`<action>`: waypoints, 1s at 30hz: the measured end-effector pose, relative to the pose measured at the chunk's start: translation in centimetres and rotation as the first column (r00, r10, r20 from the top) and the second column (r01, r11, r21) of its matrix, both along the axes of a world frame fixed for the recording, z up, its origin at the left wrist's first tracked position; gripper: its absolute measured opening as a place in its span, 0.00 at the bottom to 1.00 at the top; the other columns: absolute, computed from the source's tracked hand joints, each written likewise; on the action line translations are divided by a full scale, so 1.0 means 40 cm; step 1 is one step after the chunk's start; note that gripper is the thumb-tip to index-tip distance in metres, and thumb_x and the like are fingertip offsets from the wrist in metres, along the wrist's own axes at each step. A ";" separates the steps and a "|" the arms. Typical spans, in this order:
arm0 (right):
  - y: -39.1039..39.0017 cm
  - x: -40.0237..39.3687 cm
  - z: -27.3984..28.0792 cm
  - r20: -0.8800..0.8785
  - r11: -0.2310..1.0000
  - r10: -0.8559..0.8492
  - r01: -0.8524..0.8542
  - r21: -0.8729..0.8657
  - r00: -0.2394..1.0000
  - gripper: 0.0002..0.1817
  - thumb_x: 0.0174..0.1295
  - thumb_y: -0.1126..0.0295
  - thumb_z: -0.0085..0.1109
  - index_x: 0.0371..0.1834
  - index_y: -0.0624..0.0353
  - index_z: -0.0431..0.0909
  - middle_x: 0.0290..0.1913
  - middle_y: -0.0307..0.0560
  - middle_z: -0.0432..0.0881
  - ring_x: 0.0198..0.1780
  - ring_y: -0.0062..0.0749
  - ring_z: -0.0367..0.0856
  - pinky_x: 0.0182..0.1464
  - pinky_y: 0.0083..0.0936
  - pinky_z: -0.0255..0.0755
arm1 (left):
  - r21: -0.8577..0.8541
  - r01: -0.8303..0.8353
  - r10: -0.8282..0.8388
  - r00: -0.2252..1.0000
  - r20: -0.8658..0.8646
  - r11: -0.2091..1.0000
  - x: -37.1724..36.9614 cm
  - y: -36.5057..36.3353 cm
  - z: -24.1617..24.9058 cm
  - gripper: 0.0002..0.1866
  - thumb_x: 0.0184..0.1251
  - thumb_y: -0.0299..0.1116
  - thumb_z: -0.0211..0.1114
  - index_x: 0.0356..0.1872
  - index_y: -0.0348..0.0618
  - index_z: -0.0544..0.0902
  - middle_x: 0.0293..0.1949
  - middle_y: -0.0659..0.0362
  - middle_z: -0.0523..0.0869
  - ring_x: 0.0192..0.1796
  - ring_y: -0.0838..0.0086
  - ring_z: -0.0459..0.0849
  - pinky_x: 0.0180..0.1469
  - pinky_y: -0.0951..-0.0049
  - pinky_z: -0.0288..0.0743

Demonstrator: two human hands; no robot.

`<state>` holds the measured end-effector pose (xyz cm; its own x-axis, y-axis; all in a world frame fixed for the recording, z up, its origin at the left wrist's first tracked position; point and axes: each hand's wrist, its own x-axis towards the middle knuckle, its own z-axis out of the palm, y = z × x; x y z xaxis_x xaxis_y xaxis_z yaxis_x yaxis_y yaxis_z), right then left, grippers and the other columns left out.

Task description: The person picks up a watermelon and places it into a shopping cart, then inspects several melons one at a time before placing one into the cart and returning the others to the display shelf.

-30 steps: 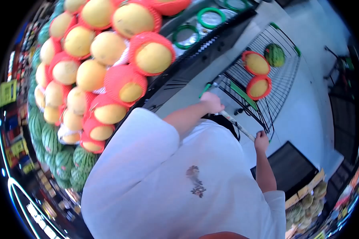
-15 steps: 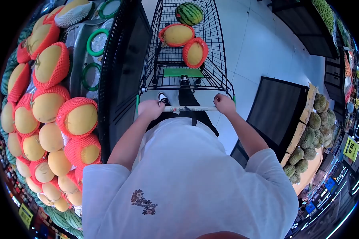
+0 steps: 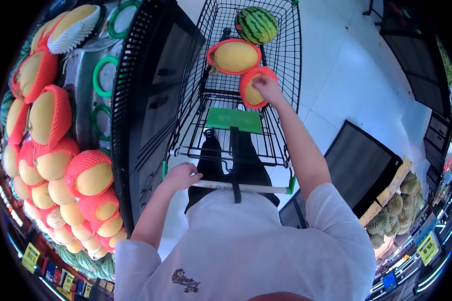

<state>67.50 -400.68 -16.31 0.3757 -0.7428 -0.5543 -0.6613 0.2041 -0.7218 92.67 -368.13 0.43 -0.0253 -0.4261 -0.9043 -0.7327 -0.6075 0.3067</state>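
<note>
My left hand point(image 3: 182, 176) is closed at the left end of the cart's handle bar point(image 3: 246, 187). My right hand point(image 3: 267, 89) reaches into the wire shopping cart point(image 3: 292, 55) and is over the nearer yellow melon point(image 3: 252, 95) in a red foam net; its fingers overlap the melon's upper part, and whether they grip it cannot be made out. Another netted yellow melon point(image 3: 236, 56) lies just beyond, with a striped watermelon point(image 3: 256, 25) behind it. A green plate point(image 3: 234, 120) is fixed at the cart's near side.
Netted melons point(image 3: 50, 120) are piled on the stand at the left, beside its black slatted edge point(image 3: 127, 65). A black-sided display point(image 3: 359, 163) with durians point(image 3: 394, 205) stands at the right. Pale tiled floor point(image 3: 321, 65) lies right of the cart.
My right hand has left the handle bar and moved forward over the nearer melon. My left hand remains at the bar. The cart and stands appear shifted in the view.
</note>
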 end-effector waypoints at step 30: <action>-0.388 0.123 -0.542 0.001 0.954 -0.153 0.147 0.260 0.988 0.52 0.51 0.44 0.81 0.68 0.74 0.68 0.60 0.62 0.84 0.59 0.44 0.86 0.62 0.38 0.80 | -0.389 -0.595 0.626 0.777 -0.056 0.703 -0.034 -0.569 -1.033 0.18 0.71 0.35 0.60 0.59 0.42 0.80 0.37 0.55 0.89 0.42 0.63 0.89 0.49 0.64 0.80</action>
